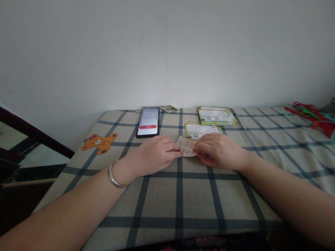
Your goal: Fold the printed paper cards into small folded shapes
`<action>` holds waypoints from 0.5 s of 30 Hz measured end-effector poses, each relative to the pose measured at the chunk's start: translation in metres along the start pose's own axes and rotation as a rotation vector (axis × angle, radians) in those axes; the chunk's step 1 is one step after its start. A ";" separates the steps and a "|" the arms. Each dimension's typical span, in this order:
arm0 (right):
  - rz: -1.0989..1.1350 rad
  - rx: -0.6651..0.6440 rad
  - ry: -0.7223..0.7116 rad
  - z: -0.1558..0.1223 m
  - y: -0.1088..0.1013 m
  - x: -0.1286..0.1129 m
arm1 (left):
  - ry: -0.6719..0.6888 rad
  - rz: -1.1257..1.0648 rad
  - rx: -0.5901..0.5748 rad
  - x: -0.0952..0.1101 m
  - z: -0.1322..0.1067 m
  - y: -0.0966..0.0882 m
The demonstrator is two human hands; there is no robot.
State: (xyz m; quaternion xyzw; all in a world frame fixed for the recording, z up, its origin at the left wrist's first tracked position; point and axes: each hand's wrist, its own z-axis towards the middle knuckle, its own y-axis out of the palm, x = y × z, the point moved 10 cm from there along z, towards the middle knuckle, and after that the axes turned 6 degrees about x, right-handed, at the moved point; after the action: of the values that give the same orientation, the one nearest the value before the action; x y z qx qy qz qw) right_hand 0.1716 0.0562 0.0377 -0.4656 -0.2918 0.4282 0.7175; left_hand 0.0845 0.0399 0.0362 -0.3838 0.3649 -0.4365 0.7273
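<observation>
A small leaflet (187,146) with orange and white print is held low over the checked cloth, its near edge slightly curved. My left hand (154,153), with a silver bangle at the wrist, pinches the leaflet's left edge. At its right edge, the fingers of my right hand (220,150) are closed on the same leaflet and cover part of it. Just behind lies a stack of green-edged printed cards (202,129), partly hidden by my right hand. Farther back is another fanned stack of such cards (216,115).
A phone (148,122) with a lit screen lies behind my left hand. Beside it, against the wall, is a small colourful card (169,108). A flat bear cutout (99,143) lies at the left. Red and green straps (311,115) are heaped at the far right of the table (162,202).
</observation>
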 end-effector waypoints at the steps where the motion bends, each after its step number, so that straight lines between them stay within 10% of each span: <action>1: -0.020 -0.008 -0.003 0.000 0.001 -0.001 | 0.000 -0.002 -0.003 0.000 0.000 0.000; 15: 0.188 -0.099 0.017 -0.002 -0.003 0.007 | -0.084 -0.057 -0.116 -0.005 -0.003 0.006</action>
State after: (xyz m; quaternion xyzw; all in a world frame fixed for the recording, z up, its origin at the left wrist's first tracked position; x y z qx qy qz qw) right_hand 0.1773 0.0613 0.0396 -0.5294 -0.2613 0.4746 0.6528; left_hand 0.0819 0.0458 0.0306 -0.4535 0.3475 -0.4186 0.7060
